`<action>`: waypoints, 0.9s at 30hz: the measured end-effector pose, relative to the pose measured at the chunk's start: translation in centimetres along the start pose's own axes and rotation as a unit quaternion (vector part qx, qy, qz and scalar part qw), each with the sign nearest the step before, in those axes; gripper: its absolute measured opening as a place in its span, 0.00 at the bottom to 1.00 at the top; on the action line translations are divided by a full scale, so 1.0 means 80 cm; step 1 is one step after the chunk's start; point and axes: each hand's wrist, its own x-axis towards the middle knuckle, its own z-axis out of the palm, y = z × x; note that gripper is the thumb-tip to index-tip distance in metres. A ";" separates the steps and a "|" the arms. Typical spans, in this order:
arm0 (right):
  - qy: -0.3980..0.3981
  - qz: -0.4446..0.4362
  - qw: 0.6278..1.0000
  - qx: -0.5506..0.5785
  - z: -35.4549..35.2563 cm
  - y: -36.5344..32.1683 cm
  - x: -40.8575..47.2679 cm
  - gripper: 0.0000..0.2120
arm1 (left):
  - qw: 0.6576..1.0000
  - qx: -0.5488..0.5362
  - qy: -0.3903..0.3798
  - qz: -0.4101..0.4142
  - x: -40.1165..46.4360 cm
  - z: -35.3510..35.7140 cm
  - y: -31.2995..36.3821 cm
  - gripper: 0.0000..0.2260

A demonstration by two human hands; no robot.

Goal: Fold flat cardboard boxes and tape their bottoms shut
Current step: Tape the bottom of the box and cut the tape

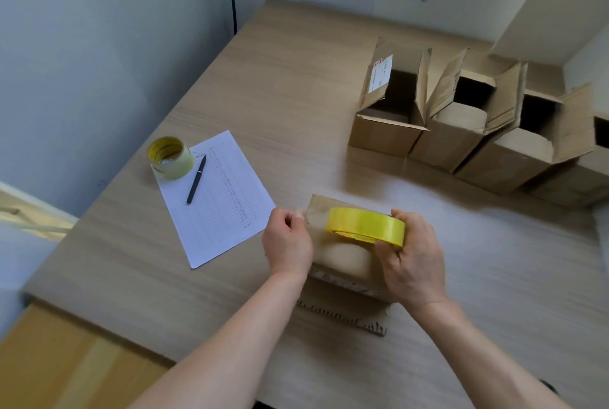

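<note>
Spanning most of the room, the table carries a row of finished boxes at the far right. Near the front edge lies the cardboard box, bottom up; light, stiff board that probably dents if squeezed, best steadied at its edges. The right hand grips the yellow tape roll over it. The left hand seems to pinch the tape end at the box's left corner.
</note>
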 end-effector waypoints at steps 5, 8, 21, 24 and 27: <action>-0.003 -0.012 1.000 -0.024 0.001 -0.002 0.000 0.28 | 0.995 -0.027 -0.007 -0.098 0.010 0.002 0.006 0.09; -0.004 -0.022 0.999 -0.038 0.002 -0.002 0.000 0.28 | 0.985 -0.058 -0.022 -0.162 0.017 0.002 0.009 0.08; 0.011 -0.029 0.997 -0.071 0.005 0.001 0.002 0.27 | 0.983 -0.013 -0.101 -0.151 0.033 -0.011 0.004 0.05; 0.018 -0.034 0.997 -0.071 0.007 0.002 0.002 0.26 | 0.988 0.136 -0.045 0.057 0.028 -0.004 0.012 0.10; 0.019 -0.031 0.997 -0.075 0.007 0.002 0.002 0.25 | 0.959 0.251 -0.115 0.070 0.030 0.014 0.015 0.16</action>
